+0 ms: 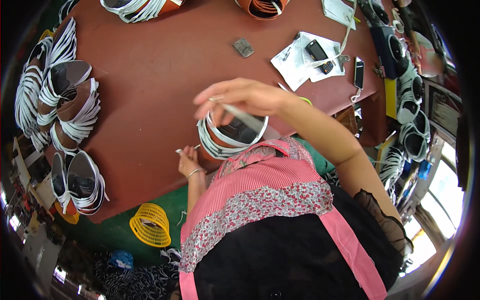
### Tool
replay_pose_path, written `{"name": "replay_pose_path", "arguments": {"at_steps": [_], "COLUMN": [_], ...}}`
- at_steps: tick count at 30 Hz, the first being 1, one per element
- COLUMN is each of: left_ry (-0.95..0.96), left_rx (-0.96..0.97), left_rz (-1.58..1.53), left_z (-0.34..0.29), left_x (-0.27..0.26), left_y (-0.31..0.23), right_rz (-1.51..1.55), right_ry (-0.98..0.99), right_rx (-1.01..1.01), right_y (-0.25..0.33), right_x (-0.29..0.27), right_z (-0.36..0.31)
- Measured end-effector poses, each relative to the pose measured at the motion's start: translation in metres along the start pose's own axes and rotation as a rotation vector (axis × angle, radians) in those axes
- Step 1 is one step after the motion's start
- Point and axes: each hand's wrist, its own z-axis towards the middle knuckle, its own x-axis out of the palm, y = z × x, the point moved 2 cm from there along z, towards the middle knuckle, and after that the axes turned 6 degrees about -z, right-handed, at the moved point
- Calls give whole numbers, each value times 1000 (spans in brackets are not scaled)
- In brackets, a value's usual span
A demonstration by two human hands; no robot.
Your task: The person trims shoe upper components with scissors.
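Note:
A bundle of brown shoe uppers [239, 131] with dark lining and white strips lies at the table's near edge, against my apron. Above it is my right hand [250, 96], smeared by motion. A thin pale strip [240, 115] hangs blurred from its fingertips, slanting down across the bundle. To the left of the bundle, beside the table edge, my left hand [188, 162] is closed in a pinch on a small white strip end [179, 151]. Whether both hands hold one same strip cannot be made out.
More bundled uppers [75, 112] line the table's left side; others [137, 7] lie at the far edge. A grey block [243, 47], papers [292, 62], a keypad handset [319, 55] and a phone [358, 73] rest on the brown table [150, 100]. A yellow basket [151, 225] stands below.

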Motion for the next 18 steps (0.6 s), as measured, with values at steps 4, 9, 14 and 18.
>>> {"name": "replay_pose_path", "arguments": {"at_steps": [4, 9, 14, 18], "left_ry": [91, 879, 1151, 1108], "left_rx": [307, 479, 449, 61], "left_rz": [46, 490, 539, 66], "left_z": [24, -80, -82, -63], "left_x": [-1, 94, 157, 174], "left_y": [-82, -183, -170, -144], "right_rz": [462, -1348, -1221, -1221], "right_ry": [-177, -519, 100, 193], "right_rx": [67, -186, 140, 128], "right_y": [-60, -117, -140, -119], "right_x": [-19, -33, 14, 21], "right_z": [56, 101, 108, 91]}}
